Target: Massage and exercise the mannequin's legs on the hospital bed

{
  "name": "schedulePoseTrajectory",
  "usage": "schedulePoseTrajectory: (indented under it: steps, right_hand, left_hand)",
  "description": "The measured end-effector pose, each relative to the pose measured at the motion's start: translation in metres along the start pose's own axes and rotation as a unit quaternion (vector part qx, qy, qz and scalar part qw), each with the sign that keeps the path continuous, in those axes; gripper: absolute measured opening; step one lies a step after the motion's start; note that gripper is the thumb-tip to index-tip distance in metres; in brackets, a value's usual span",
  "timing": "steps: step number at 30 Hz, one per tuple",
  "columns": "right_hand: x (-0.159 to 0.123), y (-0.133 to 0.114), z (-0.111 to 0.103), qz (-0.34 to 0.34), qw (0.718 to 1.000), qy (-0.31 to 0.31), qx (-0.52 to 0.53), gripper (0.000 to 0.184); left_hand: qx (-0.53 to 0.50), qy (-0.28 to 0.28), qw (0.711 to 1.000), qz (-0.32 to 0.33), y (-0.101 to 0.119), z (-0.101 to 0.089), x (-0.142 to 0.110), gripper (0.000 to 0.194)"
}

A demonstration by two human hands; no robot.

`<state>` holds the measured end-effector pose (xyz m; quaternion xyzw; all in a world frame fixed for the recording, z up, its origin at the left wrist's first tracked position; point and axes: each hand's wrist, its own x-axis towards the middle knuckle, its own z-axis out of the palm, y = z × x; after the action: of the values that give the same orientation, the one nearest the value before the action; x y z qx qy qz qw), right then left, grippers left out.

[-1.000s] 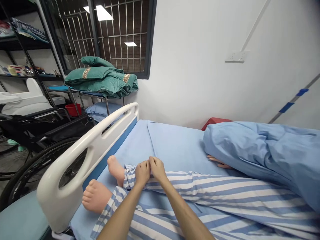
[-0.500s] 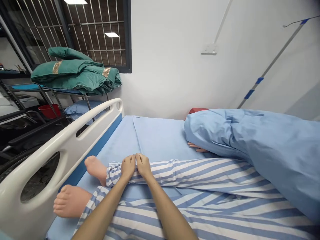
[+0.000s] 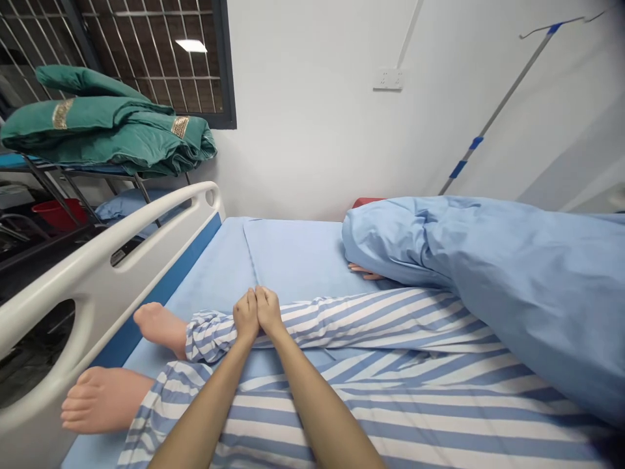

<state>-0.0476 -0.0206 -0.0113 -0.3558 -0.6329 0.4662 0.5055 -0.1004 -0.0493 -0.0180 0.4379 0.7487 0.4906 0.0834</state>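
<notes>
A manikin in blue-and-white striped trousers lies on the bed, its two bare feet at the left. My left hand (image 3: pixel 246 315) and my right hand (image 3: pixel 268 310) lie side by side, touching, over the shin of the manikin's far leg (image 3: pixel 336 320). Both are closed, with the fingers curled over the leg's far side, where the fingertips are hidden. Left of my hands is the far foot (image 3: pixel 160 327) and, closer to me, the near foot (image 3: pixel 106 398). My forearms cross above the near leg (image 3: pixel 390 417).
A white footboard (image 3: pixel 97 260) borders the bed's left end. A blue quilt (image 3: pixel 469 254) covers the right side, with a manikin hand (image 3: pixel 365 271) showing under its edge. Behind are an IV pole (image 3: pixel 498 107) and folded green bedding (image 3: pixel 112 133).
The view has shifted, so the bed and background sit further left and slightly higher. My hands stay on the far leg and now sit closer together.
</notes>
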Motion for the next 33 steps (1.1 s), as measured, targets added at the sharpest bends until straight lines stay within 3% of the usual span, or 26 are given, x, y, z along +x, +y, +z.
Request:
schedulePoseTrajectory:
  steps: [7, 13, 19, 23, 27, 30, 33]
  right_hand:
    - [0.005, -0.013, -0.005, 0.021, 0.997, -0.017, -0.066, 0.037]
    - [0.012, -0.042, -0.025, -0.075, 0.989, -0.042, -0.124, 0.038]
    - [0.001, -0.009, -0.031, -0.054, 0.974, -0.041, -0.217, 0.037]
    - [0.000, -0.001, -0.033, -0.056, 0.977, -0.027, -0.203, 0.039]
    - [0.002, -0.005, -0.037, -0.045, 0.984, -0.018, -0.171, 0.040]
    - [0.003, -0.006, -0.038, -0.044, 0.988, -0.013, -0.145, 0.040]
    - [0.004, -0.005, -0.041, -0.036, 0.994, -0.010, -0.105, 0.040]
  left_hand:
    - [0.023, -0.016, 0.999, -0.019, 0.007, -0.004, 0.001, 0.046]
    - [0.049, -0.007, 0.998, -0.024, 0.008, -0.002, -0.003, 0.050]
    - [0.063, -0.001, 0.998, -0.003, 0.006, 0.001, -0.006, 0.048]
    - [0.059, -0.008, 0.998, -0.001, 0.007, 0.003, -0.006, 0.044]
    - [-0.045, -0.021, 0.997, -0.066, 0.021, 0.003, 0.009, 0.038]
    - [-0.180, -0.006, 0.973, -0.145, 0.041, 0.005, 0.024, 0.033]
    - [-0.232, -0.007, 0.962, -0.146, 0.053, 0.011, 0.025, 0.032]
